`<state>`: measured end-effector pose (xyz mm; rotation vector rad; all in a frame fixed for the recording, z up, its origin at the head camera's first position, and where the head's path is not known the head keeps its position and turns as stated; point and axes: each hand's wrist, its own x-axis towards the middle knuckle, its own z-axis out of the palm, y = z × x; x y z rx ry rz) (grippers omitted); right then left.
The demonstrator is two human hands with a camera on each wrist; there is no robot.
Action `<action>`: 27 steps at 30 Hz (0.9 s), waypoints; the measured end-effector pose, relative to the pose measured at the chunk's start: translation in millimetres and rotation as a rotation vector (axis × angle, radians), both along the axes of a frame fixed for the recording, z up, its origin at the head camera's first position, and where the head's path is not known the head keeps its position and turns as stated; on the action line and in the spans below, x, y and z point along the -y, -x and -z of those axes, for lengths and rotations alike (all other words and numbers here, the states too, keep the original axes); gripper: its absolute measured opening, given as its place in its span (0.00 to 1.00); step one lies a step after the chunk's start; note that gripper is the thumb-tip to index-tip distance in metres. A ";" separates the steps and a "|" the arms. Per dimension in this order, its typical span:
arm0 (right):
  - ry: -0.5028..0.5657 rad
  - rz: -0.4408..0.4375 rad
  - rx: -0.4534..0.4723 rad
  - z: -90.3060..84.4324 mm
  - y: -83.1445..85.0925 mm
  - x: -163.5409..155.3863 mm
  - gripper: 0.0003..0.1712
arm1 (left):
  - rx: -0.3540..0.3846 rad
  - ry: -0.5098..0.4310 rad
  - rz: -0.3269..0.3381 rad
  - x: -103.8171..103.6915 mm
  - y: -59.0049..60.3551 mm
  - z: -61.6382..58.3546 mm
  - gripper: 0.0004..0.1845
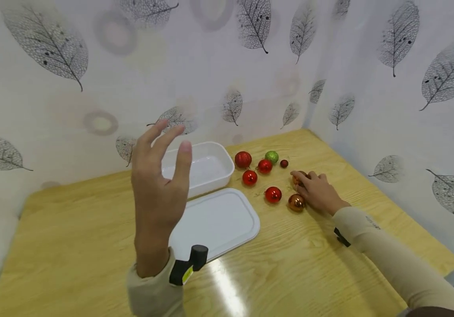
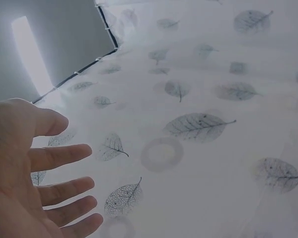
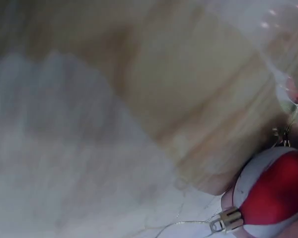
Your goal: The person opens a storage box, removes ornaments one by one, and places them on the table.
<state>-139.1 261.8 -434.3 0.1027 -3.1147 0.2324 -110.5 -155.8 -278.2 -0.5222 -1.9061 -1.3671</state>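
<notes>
My left hand (image 1: 159, 180) is raised in front of a white plastic box (image 1: 227, 166), its fingers spread and holding nothing. The left wrist view shows this hand (image 2: 35, 173) against leaf-printed cloth. On the table's right side, my right hand (image 1: 319, 191) has its fingers around a copper Christmas ball (image 1: 299, 178), which they partly cover. Just beside it lies a second copper ball (image 1: 296, 203). A red ball (image 1: 273, 194) is to the left. Blur fills most of the right wrist view, where a red and white-looking ball (image 3: 273, 193) with a metal cap shows at the lower right.
Before the box lies its white lid (image 1: 216, 222), flat on the wooden table (image 1: 290, 264). More red balls (image 1: 249, 178), a green glittery ball (image 1: 271, 156) and a small dark red one (image 1: 284, 163) are grouped right of the box. Leaf-printed cloth (image 1: 211, 66) hangs behind and at the right.
</notes>
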 end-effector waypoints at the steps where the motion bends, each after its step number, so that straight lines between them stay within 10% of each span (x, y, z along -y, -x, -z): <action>1: -0.002 -0.005 -0.006 1.6 2.0 1.9 0.28 | 0.010 -0.004 -0.001 0.6 0.4 0.5 0.15; 12: -0.006 -0.014 0.041 4.9 22.2 -3.7 0.28 | 0.025 -0.025 -0.076 17.1 6.5 3.6 0.15; 20: 0.173 -0.072 -0.041 -41.8 40.2 -6.1 0.30 | 0.046 -0.059 -0.119 30.4 4.7 2.3 0.16; 27: 0.319 -0.343 -0.060 -95.9 98.3 127.8 0.29 | 0.053 -0.076 -0.127 36.0 3.4 -1.4 0.16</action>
